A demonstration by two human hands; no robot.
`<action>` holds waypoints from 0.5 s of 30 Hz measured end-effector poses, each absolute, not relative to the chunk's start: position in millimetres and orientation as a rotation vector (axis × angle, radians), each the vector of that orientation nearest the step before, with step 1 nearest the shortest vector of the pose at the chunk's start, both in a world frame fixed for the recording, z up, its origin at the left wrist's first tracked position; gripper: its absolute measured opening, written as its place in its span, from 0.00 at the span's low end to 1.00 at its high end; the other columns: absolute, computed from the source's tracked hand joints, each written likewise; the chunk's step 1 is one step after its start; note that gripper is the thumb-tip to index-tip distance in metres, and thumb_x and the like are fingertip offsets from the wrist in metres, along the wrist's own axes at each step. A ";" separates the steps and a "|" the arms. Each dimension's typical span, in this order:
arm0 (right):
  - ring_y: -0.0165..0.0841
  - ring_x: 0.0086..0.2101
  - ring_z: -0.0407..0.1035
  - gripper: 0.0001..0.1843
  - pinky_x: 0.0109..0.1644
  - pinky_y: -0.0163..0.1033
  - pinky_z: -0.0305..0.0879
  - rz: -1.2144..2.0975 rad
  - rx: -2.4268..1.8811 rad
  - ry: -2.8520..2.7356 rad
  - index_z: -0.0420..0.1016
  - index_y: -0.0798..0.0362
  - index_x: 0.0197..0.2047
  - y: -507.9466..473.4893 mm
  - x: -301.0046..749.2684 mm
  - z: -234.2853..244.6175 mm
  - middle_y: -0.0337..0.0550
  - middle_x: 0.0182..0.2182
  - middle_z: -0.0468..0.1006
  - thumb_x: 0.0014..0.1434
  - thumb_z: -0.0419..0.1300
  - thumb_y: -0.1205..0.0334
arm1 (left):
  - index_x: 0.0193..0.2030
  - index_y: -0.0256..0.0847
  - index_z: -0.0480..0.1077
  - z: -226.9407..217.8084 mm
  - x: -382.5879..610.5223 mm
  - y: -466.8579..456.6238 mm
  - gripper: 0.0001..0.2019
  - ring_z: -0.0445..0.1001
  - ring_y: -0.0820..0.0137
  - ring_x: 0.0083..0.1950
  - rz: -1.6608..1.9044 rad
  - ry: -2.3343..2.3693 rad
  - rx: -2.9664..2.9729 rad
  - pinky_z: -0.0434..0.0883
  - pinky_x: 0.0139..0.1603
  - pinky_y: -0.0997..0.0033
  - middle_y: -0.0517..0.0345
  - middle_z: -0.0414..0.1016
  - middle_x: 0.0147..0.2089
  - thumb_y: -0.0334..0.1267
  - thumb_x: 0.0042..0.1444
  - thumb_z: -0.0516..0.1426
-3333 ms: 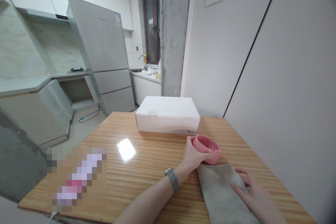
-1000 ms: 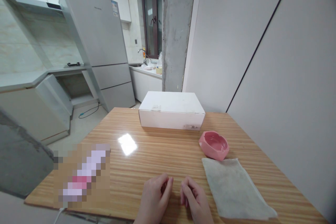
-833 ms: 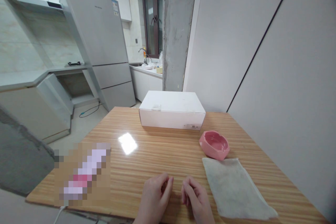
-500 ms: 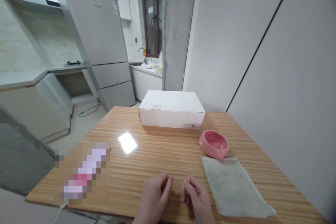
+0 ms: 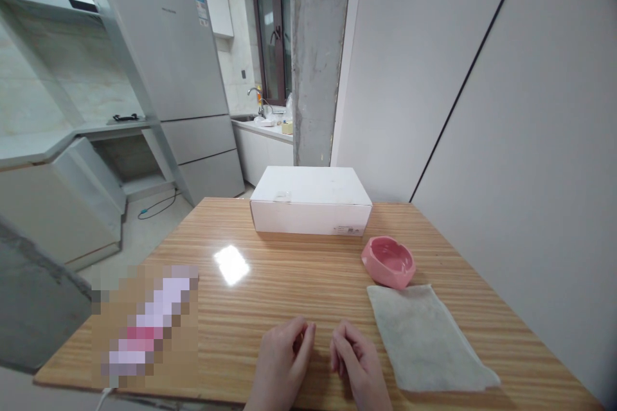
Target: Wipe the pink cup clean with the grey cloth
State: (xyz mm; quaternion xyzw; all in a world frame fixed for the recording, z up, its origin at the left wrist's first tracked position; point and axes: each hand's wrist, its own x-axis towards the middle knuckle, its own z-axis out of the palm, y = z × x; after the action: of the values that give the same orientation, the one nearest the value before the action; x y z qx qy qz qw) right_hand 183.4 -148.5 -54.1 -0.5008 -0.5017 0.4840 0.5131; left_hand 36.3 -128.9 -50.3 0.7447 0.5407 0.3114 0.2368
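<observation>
While right hand [image 5: 360, 367] rests — cloth [image 5: 427, 339] near.

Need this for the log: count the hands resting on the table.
2. The left hand rests at the near edge of the table; the right hand lies just beside it, left of the cloth. Neither holds anything.

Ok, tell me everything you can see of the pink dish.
The pink dish is small, shallow, glossy, ceramic-looking, with a thick notched rim and empty hollow. It sits upright on the wooden table, at the far edge of the grey cloth, nearer than the white box. Nobody touches it.
</observation>
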 end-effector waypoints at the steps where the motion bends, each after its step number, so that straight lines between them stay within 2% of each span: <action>1: 0.28 0.19 0.56 0.28 0.25 0.35 0.53 1.167 -1.204 -1.202 0.61 0.50 0.20 -148.5 183.4 -54.6 0.33 0.16 0.62 0.58 0.52 0.35 | 0.23 0.42 0.58 -50.7 36.2 -128.8 0.19 0.65 0.73 0.24 0.852 1.485 2.043 0.54 0.28 0.74 0.63 0.64 0.21 0.42 0.66 0.45; 15: 0.28 0.20 0.57 0.28 0.26 0.35 0.54 1.169 -1.183 -1.199 0.62 0.50 0.20 -149.7 184.0 -55.8 0.34 0.17 0.63 0.59 0.52 0.36 | 0.23 0.42 0.59 -51.6 36.7 -129.2 0.20 0.64 0.73 0.24 0.843 1.490 2.051 0.54 0.28 0.74 0.63 0.64 0.20 0.43 0.66 0.46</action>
State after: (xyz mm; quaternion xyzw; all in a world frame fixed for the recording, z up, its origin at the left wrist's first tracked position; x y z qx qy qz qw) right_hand 184.0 -149.7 -55.8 -0.4932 -0.4999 0.4874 0.5190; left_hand 36.7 -129.2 -51.6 0.7465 0.5424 0.3070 0.2330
